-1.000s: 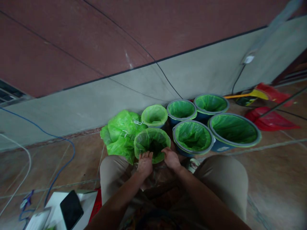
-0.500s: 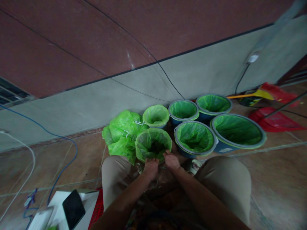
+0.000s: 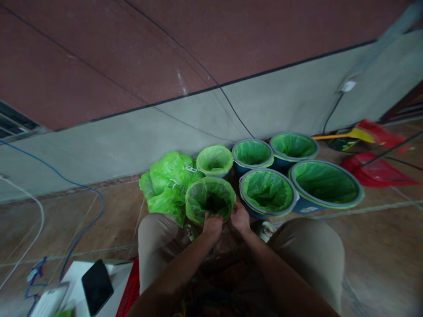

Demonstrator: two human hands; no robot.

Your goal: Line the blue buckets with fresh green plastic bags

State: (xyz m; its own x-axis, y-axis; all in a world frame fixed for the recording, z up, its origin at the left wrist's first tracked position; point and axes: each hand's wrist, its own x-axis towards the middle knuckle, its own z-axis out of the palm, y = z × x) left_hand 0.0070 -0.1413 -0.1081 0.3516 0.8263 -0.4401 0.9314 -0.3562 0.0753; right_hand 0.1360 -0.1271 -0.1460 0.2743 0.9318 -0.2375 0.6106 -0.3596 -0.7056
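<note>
Between my knees stands a bucket lined with a thin green plastic bag (image 3: 197, 203), its edge folded over the rim. My left hand (image 3: 213, 225) grips the bag at the near rim, fingers hooked over to the inside. At the rim's right side, my right hand (image 3: 240, 218) is closed on the bag's edge, its fingertips partly hidden. Just behind is another bucket with a pale green liner (image 3: 214, 159). To the left, crumpled green bags (image 3: 172, 176) with white ties lie in a heap.
Several blue buckets with grey rims and green liners stand to the right, among them a large one (image 3: 325, 182). A red dustpan (image 3: 373, 169) and a yellow-handled broom (image 3: 360, 134) lie beyond. Lower left, a tablet (image 3: 97, 287) rests near a red crate (image 3: 128, 293). A blue cable (image 3: 99, 211) crosses the floor.
My left hand has shifted slightly right, its fingers reaching further over the rim. My right hand has moved a little right and up along the bag's edge.
</note>
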